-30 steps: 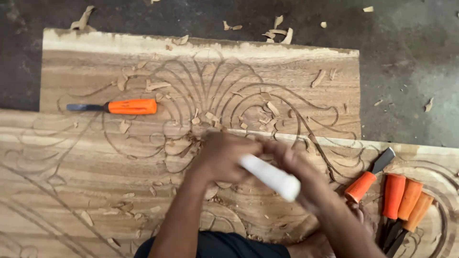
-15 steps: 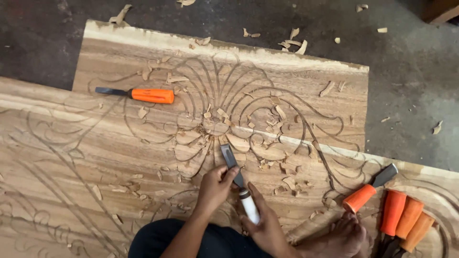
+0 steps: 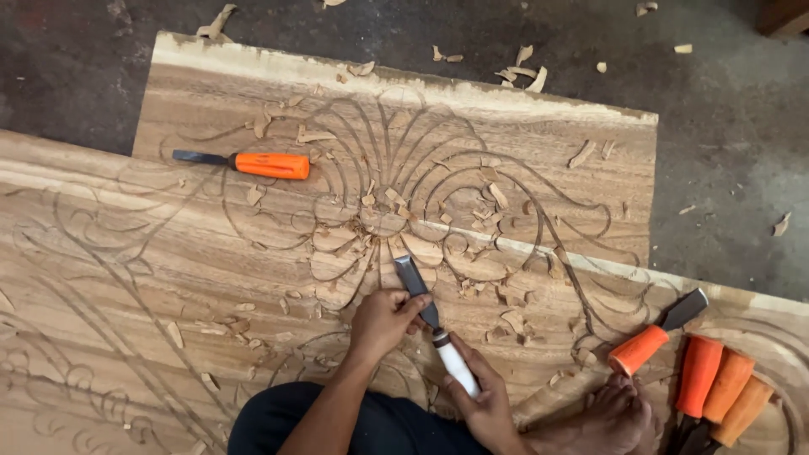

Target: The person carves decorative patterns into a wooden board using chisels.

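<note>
On the left, 1 orange-handled chisel [image 3: 253, 163] lies apart on the carved wooden panel [image 3: 168, 253] among loose wood chips [image 3: 493, 195]. In the middle, the left hand [image 3: 383, 318] pinches the steel blade of a white-handled chisel [image 3: 434, 324], whose edge rests on the carving, while the right hand [image 3: 484, 400] is wrapped tightly around its handle. I think the blade could slip over a chip or along the grain and spoil a line, and the bare foot [image 3: 611, 417] beside 4 more orange chisels [image 3: 704, 379] on the right is close.
</note>
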